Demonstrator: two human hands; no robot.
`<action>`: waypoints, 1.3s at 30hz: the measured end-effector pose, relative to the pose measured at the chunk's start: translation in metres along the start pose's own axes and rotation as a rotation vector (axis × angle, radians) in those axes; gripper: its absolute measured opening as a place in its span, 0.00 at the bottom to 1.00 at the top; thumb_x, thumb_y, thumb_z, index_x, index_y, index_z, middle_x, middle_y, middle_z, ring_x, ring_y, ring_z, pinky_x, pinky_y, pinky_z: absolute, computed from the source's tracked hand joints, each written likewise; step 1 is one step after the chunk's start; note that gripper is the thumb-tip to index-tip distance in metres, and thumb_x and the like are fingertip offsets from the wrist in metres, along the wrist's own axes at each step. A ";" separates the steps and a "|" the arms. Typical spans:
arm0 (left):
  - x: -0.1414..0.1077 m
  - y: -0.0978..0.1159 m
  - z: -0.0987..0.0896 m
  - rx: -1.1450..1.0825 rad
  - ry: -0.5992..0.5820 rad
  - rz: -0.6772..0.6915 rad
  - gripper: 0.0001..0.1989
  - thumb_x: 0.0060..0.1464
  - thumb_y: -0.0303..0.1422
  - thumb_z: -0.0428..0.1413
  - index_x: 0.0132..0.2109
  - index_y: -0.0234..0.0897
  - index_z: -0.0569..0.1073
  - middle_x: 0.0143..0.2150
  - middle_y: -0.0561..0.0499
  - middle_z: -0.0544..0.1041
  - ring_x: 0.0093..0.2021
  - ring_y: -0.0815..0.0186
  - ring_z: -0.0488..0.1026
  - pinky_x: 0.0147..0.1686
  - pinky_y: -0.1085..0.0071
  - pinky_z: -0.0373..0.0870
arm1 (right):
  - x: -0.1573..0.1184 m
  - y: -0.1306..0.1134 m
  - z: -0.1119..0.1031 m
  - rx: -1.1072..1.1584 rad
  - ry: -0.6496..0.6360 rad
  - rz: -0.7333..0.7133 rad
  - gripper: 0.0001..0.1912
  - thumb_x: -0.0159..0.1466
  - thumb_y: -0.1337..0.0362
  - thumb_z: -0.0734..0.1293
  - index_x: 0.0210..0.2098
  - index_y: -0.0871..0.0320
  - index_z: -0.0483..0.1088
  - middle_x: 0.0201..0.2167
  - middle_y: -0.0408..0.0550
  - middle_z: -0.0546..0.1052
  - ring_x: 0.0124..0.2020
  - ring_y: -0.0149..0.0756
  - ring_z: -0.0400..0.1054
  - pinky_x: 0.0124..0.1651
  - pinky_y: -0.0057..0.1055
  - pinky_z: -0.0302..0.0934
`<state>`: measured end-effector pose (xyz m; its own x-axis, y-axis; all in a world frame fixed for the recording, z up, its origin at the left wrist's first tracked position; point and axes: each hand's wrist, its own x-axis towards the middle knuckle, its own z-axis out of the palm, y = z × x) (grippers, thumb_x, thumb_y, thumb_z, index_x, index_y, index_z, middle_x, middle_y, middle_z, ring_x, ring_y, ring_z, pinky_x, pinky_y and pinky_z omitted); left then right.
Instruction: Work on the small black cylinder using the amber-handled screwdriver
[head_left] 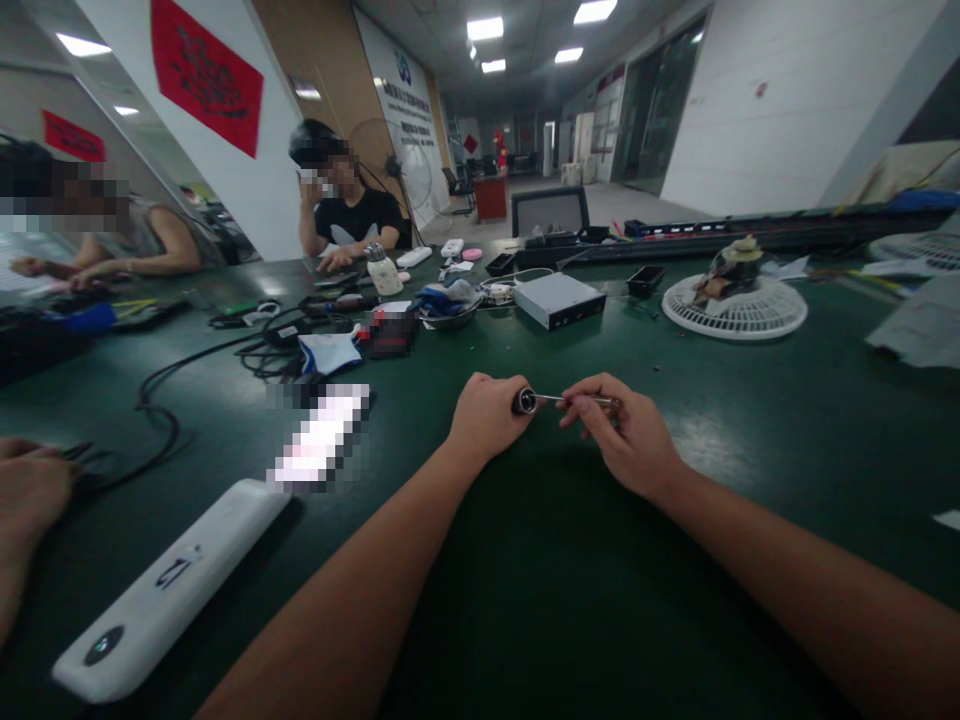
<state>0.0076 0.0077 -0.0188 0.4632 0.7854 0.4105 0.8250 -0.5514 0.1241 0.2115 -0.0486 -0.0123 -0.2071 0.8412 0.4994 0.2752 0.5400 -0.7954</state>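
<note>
My left hand (491,415) is closed around a small black cylindrical part (525,401), whose round end with a pale ring faces me. In my right hand (630,435) is a screwdriver (611,403) with an amber handle, gripped between thumb and fingers. Its thin metal shaft points left, and the tip is at or beside the part's open end; whether it touches cannot be made out. Both hands are just above the dark green table (480,600). Part of the cylinder is hidden inside my left fingers.
Left of my arm lie a long white device (172,590) and a pixelated bright phone-like slab (322,440). A co-worker's hand (30,490) is at the left edge. Beyond are a grey disc drive (559,300), a white fan grille with motor (735,300), and black cables (157,390).
</note>
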 end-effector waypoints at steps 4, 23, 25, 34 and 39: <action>0.000 0.000 0.000 0.000 0.004 0.001 0.13 0.62 0.43 0.55 0.34 0.39 0.73 0.29 0.51 0.78 0.31 0.61 0.73 0.39 0.63 0.62 | -0.001 0.000 0.000 0.038 -0.078 -0.011 0.10 0.72 0.58 0.62 0.43 0.57 0.72 0.34 0.47 0.80 0.32 0.33 0.75 0.32 0.31 0.67; 0.000 0.000 0.000 -0.019 -0.006 0.022 0.12 0.62 0.42 0.56 0.34 0.39 0.73 0.29 0.51 0.78 0.31 0.62 0.73 0.39 0.63 0.61 | 0.000 0.002 0.002 -0.005 0.029 0.028 0.11 0.72 0.57 0.62 0.43 0.57 0.72 0.34 0.47 0.80 0.32 0.34 0.76 0.33 0.32 0.67; 0.000 0.000 0.000 -0.018 0.001 0.014 0.12 0.62 0.41 0.56 0.34 0.39 0.73 0.29 0.51 0.78 0.31 0.62 0.73 0.40 0.63 0.62 | 0.000 0.001 0.002 0.038 -0.022 0.015 0.11 0.72 0.57 0.62 0.45 0.57 0.72 0.36 0.48 0.80 0.34 0.35 0.76 0.33 0.31 0.68; 0.000 0.000 0.001 -0.008 -0.010 0.018 0.12 0.62 0.42 0.55 0.35 0.39 0.74 0.29 0.51 0.78 0.31 0.61 0.73 0.41 0.63 0.62 | 0.000 0.001 0.001 -0.012 0.024 0.023 0.10 0.72 0.59 0.62 0.42 0.57 0.72 0.34 0.48 0.80 0.31 0.34 0.76 0.33 0.32 0.67; 0.000 -0.001 0.001 -0.014 -0.008 -0.003 0.10 0.61 0.40 0.56 0.35 0.39 0.74 0.29 0.51 0.78 0.31 0.61 0.74 0.40 0.63 0.63 | -0.001 0.000 0.001 0.057 -0.076 -0.001 0.10 0.72 0.58 0.62 0.44 0.57 0.72 0.37 0.48 0.81 0.33 0.35 0.76 0.32 0.32 0.68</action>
<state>0.0071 0.0083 -0.0197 0.4631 0.7893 0.4033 0.8219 -0.5527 0.1380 0.2109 -0.0492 -0.0133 -0.2784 0.8352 0.4742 0.2215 0.5363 -0.8144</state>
